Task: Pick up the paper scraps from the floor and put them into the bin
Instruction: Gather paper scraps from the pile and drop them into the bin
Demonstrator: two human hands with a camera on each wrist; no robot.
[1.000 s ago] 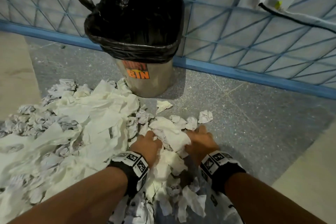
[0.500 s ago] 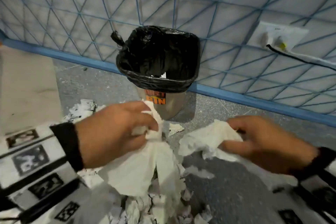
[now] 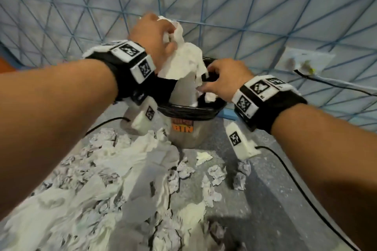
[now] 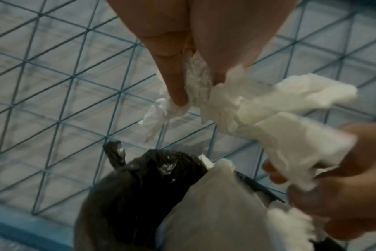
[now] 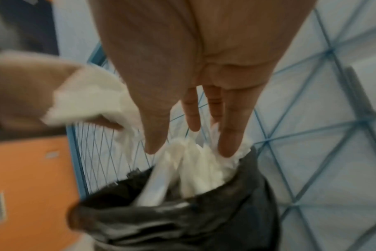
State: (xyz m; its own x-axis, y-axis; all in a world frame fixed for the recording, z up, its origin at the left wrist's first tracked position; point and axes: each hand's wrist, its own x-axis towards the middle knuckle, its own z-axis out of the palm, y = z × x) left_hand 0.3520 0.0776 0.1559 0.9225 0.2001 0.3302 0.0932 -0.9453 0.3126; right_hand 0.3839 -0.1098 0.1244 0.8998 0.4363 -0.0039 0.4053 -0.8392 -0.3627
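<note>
A steel bin [image 3: 189,135] with a black liner [image 4: 140,186] stands against the wall. My left hand [image 3: 171,40] is raised above its mouth and grips a bunch of white paper scraps [image 3: 183,59] that hangs down into the liner. In the left wrist view its fingers [image 4: 176,88] pinch the top of the bunch [image 4: 236,105]. Lower, over the bin's right rim, my right hand [image 3: 206,85] pinches the hanging paper between thumb and fingers [image 5: 227,144], with the paper [image 5: 193,163] entering the liner [image 5: 204,220]. A big pile of scraps [image 3: 122,169] covers the floor in front.
Loose crumpled scraps [image 3: 216,171] lie on the grey floor right of the pile. Behind the bin rises a wall with a blue triangle pattern [image 3: 244,16], a blue skirting [image 3: 228,116] and a socket with a black cable [image 3: 306,63]. An orange cabinet [image 5: 32,169] stands to the left.
Both hands took paper from the pile on the floor, lifted it and carried it forward. They are now at the bin's mouth, the left hand higher than the right.
</note>
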